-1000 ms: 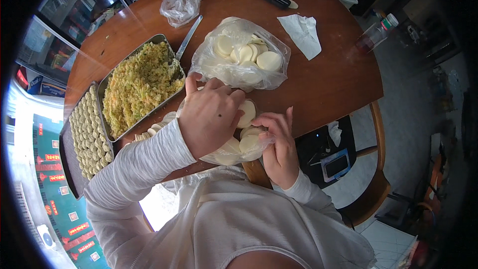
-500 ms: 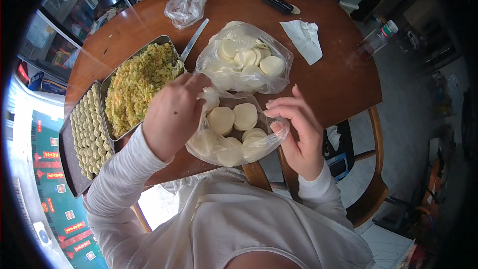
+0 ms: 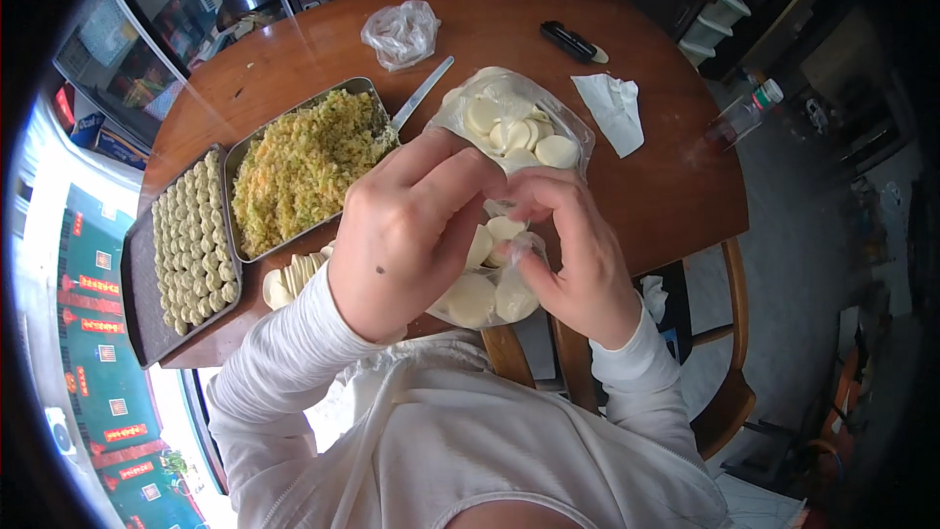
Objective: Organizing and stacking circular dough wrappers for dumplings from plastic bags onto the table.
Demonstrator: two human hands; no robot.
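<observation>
A clear plastic bag of round pale dumpling wrappers lies at the table's near edge, partly hidden by my hands. Above it my left hand is closed, thumb and fingers pinched at the bag's upper rim; its fingertips are partly covered. Facing it, my right hand curls round the bag's right side, film bunched at its thumb. The fingers of both hands almost meet. A second bag of wrappers sits just beyond. Beside my left forearm, a row of loose wrappers leans together on the table.
Left of my hands stands a metal tray of chopped yellow-green filling, a spatula at its corner. A dark tray holds many small dumplings. Farther off are a crumpled bag, a black object and a paper tissue.
My left hand has moved right across the near bag, toward my right hand. My right fingers have curled in on the film. The loose wrappers by my left forearm now show.
</observation>
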